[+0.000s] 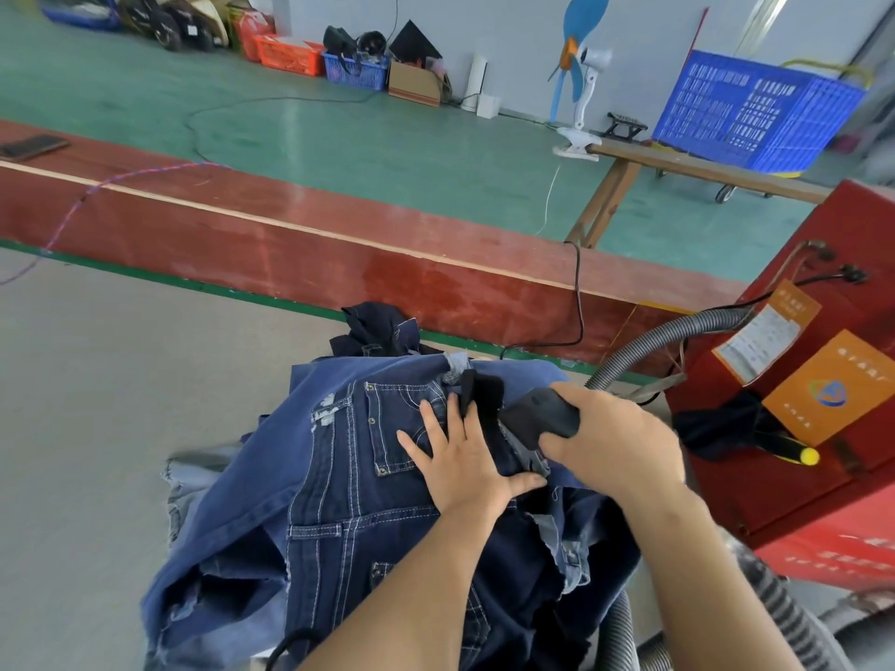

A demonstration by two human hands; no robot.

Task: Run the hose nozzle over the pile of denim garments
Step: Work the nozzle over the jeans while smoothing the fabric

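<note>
A right hand (615,443) grips the dark hose nozzle (542,418) against the top of a denim pile (339,477) while the left hand (460,457), fingers spread flat, presses the fabric, likely steadying it, beside a red machine (823,380).

Hose nozzle (540,418) tip hidden behind right hand (615,443); denim pile (339,501) cut off by bottom edge.

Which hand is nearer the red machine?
Right. The right hand, gripping the nozzle, sits just beside the red machine; the left hand lies flat on the denim, farther away.
</note>
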